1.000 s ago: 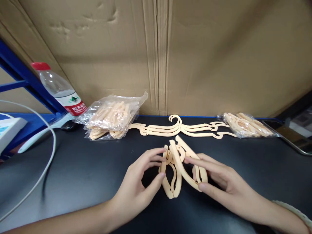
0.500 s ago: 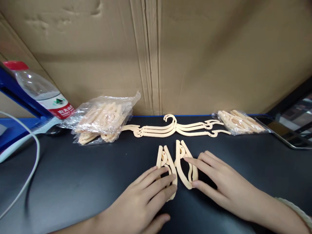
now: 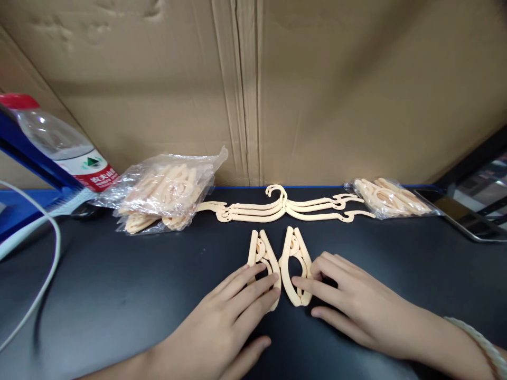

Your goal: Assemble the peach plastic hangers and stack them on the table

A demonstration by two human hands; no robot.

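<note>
Two folded beige travel hangers lie side by side on the black tabletop. My left hand (image 3: 237,311) rests over the lower part of the left folded hanger (image 3: 271,253), fingers stretched out and thumb spread away. Its lower end is partly hidden under those fingers. My right hand (image 3: 352,301) is at the right side of the right folded hanger (image 3: 304,250), index finger reaching over its lower part and thumb held apart. Behind them, several unfolded hangers (image 3: 259,218) lie overlapped in a row, hooks at the middle.
Clear bags of folded hangers (image 3: 162,192) are piled at the left, and another bagged set (image 3: 390,198) lies at the right. A red-capped bottle (image 3: 63,145), a brush (image 3: 75,203) and a white cable (image 3: 53,269) are far left. Cardboard (image 3: 336,95) stands behind.
The left folded hanger has moved slightly left and away from me under my left hand. The right one has turned straighter, its lower end shifting left, and my right thumb has come off it.
</note>
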